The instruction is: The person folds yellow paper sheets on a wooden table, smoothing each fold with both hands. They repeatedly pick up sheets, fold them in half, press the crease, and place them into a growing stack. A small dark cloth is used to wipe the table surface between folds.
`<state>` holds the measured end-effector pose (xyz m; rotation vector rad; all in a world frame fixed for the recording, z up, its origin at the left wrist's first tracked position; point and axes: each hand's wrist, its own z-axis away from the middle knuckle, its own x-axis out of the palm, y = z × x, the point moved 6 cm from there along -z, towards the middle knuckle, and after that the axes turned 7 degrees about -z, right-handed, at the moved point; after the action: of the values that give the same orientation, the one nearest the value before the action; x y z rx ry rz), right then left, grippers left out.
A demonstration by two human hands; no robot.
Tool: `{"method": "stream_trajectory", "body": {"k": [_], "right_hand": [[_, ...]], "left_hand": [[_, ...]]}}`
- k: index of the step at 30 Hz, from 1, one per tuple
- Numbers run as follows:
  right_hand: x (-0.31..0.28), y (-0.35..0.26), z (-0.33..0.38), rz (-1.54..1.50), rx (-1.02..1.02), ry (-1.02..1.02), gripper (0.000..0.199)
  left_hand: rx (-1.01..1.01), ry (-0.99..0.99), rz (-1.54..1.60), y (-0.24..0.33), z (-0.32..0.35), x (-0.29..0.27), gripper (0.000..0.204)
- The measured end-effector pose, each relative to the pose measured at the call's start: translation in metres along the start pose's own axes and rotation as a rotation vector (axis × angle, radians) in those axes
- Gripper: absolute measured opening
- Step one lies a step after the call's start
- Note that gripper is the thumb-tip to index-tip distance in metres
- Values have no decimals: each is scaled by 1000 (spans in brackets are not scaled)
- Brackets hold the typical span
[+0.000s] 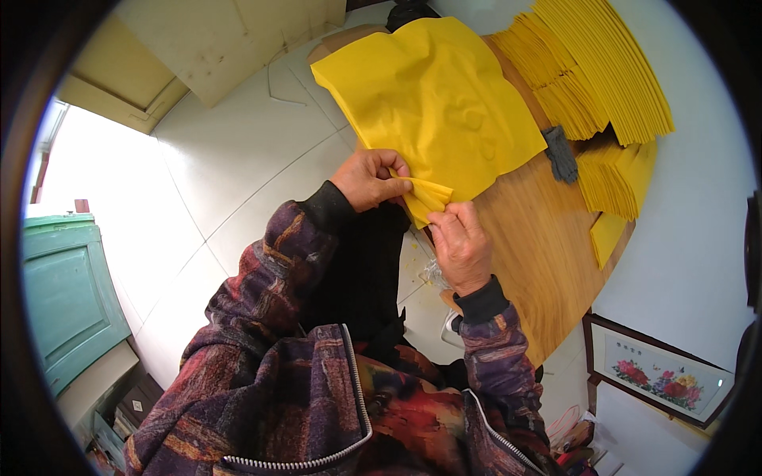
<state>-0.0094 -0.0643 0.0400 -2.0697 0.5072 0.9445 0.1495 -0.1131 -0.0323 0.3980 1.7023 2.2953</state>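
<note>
A large yellow fabric sheet point(432, 87) lies over the far left part of a wooden table, with faint embossed-looking shapes on it. Its near edge is gathered into narrow pleats between my hands. My left hand point(371, 178) pinches the left end of the pleats, thumb on top. On the right, my right hand point(462, 244) is closed on the pleats' other end, fingertips at the fold. The part of the sheet under my fingers is hidden.
Stacks of folded yellow pieces point(615, 71) stand at the back right of the wooden table point(532, 254). A dark grey glove point(560, 154) lies beside them. A framed flower picture point(659, 373) leans at the right. A green cabinet point(71, 293) stands at the left.
</note>
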Motion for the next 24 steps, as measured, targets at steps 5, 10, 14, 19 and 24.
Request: {"method": "stream_trajectory", "body": {"k": [5,10,14,19,24], "right_hand": [[-1,9,-5,-178,125,-17,14],[1,15,-8,-353,246,-52,13],[1,18,-9,-451,321,-73,13],[1,19,-10,-437,337,-96,13],[3,20,-8,-470,351,-87,12]], "left_hand": [[-3,-21,-16,-1,-1,0,13],[1,-50,-11,-1,0,-1,13],[13,-101,2,-1,0,-3,16],[66,-146,16,-3,-1,-4,21],[32,-56,-17,-5,-2,-1,15]]}}
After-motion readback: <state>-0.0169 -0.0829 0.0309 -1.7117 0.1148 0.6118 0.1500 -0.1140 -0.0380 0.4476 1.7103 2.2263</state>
